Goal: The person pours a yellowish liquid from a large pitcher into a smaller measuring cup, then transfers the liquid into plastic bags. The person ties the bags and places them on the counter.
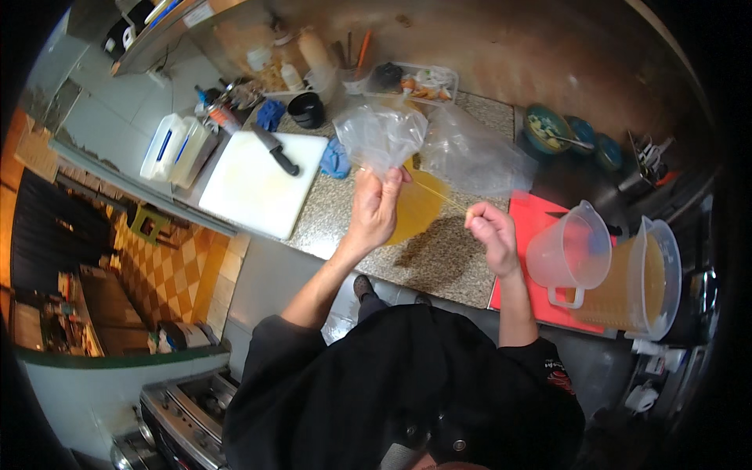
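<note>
My left hand grips the gathered neck of a clear plastic bag, whose loose top flares out above the fingers. Yellow liquid shows in the bag's lower part, beneath the hand. A thin elastic band runs taut from the bag's neck to my right hand, pinched between thumb and fingers. How far the band wraps the neck is hidden by my left hand. Another clear plastic bag lies flat on the speckled stone counter, right of the held one.
A kitchen knife lies on a white cutting board at left. To the right, an upright plastic measuring jug and a larger jug of yellowish liquid stand by a red board. A tray with eggshells sits behind.
</note>
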`<state>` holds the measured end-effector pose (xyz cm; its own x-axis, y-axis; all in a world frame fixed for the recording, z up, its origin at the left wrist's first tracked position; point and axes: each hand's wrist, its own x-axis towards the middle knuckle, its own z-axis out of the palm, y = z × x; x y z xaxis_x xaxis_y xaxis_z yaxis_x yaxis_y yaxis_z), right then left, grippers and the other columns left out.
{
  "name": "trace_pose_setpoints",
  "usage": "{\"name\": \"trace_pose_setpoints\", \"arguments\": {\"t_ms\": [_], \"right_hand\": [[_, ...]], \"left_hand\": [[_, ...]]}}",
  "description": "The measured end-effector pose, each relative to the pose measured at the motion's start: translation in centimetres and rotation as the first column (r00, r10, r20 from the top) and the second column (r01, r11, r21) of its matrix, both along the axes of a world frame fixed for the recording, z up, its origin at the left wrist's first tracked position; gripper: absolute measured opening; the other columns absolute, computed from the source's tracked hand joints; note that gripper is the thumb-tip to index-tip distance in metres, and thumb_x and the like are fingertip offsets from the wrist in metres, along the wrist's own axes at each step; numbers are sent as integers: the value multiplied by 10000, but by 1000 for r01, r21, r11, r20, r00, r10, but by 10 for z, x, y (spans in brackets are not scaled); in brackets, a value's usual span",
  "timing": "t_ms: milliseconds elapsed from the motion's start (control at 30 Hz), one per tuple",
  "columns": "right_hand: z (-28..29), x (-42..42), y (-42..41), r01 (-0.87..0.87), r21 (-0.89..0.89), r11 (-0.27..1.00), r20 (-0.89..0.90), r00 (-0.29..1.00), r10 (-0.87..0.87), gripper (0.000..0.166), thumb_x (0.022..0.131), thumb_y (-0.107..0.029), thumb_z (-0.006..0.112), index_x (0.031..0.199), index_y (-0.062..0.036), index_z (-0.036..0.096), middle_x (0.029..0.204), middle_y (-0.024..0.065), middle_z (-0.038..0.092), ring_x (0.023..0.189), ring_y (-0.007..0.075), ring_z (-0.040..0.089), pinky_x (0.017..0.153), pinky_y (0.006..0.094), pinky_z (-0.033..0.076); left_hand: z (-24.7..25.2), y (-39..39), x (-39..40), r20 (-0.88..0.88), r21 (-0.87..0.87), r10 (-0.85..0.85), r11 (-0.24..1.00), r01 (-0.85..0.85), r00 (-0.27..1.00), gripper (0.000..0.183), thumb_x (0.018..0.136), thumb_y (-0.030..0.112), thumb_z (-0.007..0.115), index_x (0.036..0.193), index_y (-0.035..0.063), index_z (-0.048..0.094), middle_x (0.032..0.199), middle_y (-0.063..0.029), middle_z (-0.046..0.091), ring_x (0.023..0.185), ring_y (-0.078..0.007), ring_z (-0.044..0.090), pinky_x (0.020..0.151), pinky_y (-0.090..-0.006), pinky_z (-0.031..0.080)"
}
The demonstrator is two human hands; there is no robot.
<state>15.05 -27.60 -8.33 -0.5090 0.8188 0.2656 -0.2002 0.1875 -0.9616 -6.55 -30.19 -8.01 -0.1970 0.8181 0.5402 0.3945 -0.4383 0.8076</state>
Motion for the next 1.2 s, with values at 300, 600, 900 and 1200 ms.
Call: {"name": "trace_pose_setpoints", "arguments": {"t_ms": [300,600,900,1200], "right_hand": [[46,10,-37,178,236,955,-87,983,-162,177,796,-98,576,938,-15,512,720,12,509,643,66,480,595,215,391],[88,31,-40,201,23,979,-409,896,-174,244,794,-61,540,1016,-3,458,708,-37,456,618,27,395,585,174,322],[119,20,-89,221,-62,973,-700,685,-201,565,737,-138,621,1200,-13,323,589,-7,431,513,70,370,494,198,294],[135,-137,-16,464,551,694,-713,693,102,718,766,-19,508,1315,-47,46,688,45,495,568,105,439,555,248,368]], "left_hand": [[126,31,17,-792,110,56,993,52,609,198,896,211,487,751,97,559,735,-80,513,729,-261,465,657,-365,306],[211,47,53,-854,126,3,972,201,521,260,887,247,490,744,51,585,676,-130,570,664,-336,541,622,-432,409],[257,56,106,-886,85,-65,951,298,458,326,860,244,494,659,-1,571,618,-195,575,630,-385,581,587,-461,475],[312,1,133,-839,195,-51,901,387,541,338,864,207,483,641,-34,563,598,-219,559,615,-392,580,593,-444,487]]}}
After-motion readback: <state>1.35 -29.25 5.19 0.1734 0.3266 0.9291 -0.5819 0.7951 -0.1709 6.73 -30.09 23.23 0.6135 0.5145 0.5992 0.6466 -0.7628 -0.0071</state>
